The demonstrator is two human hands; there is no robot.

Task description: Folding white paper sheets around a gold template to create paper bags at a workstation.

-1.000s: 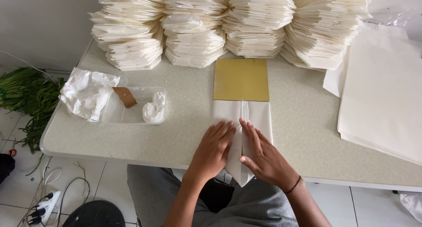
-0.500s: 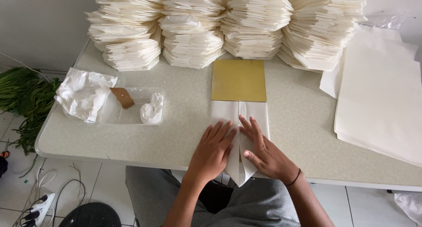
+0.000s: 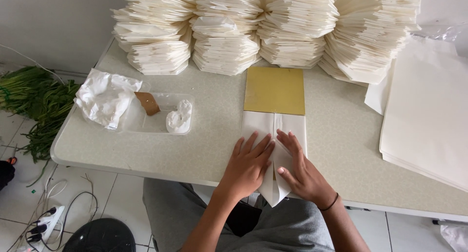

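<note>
Hands lie flat, fingers spread, on the folded white paper (image 3: 274,135) at the near edge of the table (image 3: 209,149): left hand (image 3: 246,166) presses the left flap, right hand (image 3: 302,171) presses the right flap, fingertips nearly meeting over the centre seam. Neither hand grips anything. The paper has two flaps folded inward to a vertical seam; its lower end tapers to a point hanging past the table edge. A gold square sheet (image 3: 274,90) shows at its far end, just touching the folded part. Both palms cover the paper's middle, so the fold lines there cannot be made out.
</note>
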